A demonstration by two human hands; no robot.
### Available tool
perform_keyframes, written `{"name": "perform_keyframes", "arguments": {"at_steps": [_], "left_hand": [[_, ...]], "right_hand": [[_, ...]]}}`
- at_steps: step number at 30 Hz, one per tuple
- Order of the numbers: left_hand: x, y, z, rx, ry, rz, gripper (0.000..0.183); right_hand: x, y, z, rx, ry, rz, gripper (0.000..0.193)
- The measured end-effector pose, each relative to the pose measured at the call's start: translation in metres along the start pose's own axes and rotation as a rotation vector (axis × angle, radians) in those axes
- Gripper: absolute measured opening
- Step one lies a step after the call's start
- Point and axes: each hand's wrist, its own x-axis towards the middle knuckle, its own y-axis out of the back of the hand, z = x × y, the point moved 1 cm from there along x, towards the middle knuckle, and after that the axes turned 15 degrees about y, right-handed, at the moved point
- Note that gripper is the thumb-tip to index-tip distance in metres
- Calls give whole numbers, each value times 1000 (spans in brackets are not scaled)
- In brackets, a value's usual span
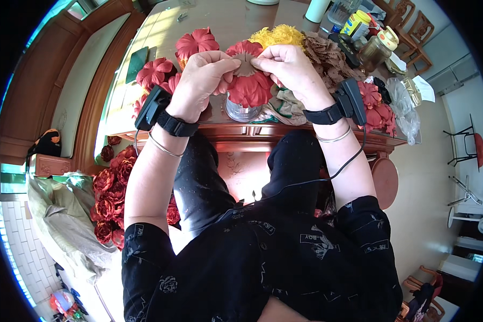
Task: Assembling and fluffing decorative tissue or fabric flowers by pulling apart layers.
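Between my two hands, over the near part of the table point(139, 102), is a small brownish petal layer point(245, 68). My left hand point(208, 72) pinches its left side and my right hand point(291, 67) its right side. Red fabric petals point(250, 90) show above and below it; whether they are joined to it I cannot tell. A clear round container point(242, 111) stands directly beneath. Loose red petal layers point(197, 42) lie beyond and beside my left hand. Yellow fringed pieces point(278, 35) and a heap of brown crinkled petals point(330, 56) sit beyond my right hand.
A crumpled cloth point(288, 109) lies by the container. More red petals point(374, 106) and a clear plastic bag point(404, 107) are at the right edge, below jars point(374, 52). Dark red artificial flowers point(110, 196) are massed low on the left, beside a pale sheet point(64, 220).
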Motion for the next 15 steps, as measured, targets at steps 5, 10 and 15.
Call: {"name": "perform_keyframes", "arguments": {"at_steps": [5, 10, 15], "left_hand": [[3, -1, -6, -51, -17, 15, 11], [4, 3, -9, -52, -13, -16, 12], [5, 2, -9, -56, -21, -28, 13]], "right_hand": [[-1, -2, 8, 13, 5, 12, 14], [1, 0, 0, 9, 17, -14, 18], [4, -3, 6, -84, 123, 48, 24]]}}
